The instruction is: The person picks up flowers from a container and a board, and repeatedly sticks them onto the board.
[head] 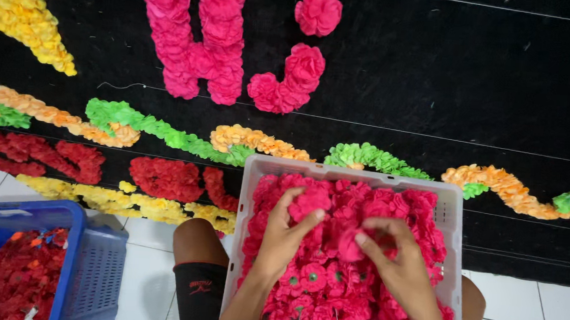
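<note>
A white plastic crate (249, 197) rests on my lap, heaped with several pink paper flowers (329, 297). My left hand (283, 237) reaches into the heap and grips one pink paper flower (309, 201) between thumb and fingers, lifted slightly above the others. My right hand (401, 268) lies on the heap to the right, its fingers pinching another pink flower (350, 247).
A black board (451, 78) lies on the white tiled floor ahead, covered with pink flower letters (200, 40) and wavy orange, green, red and yellow flower bands. A blue basket (91, 260) with red flowers stands at my left. My knee (199, 241) shows beside the crate.
</note>
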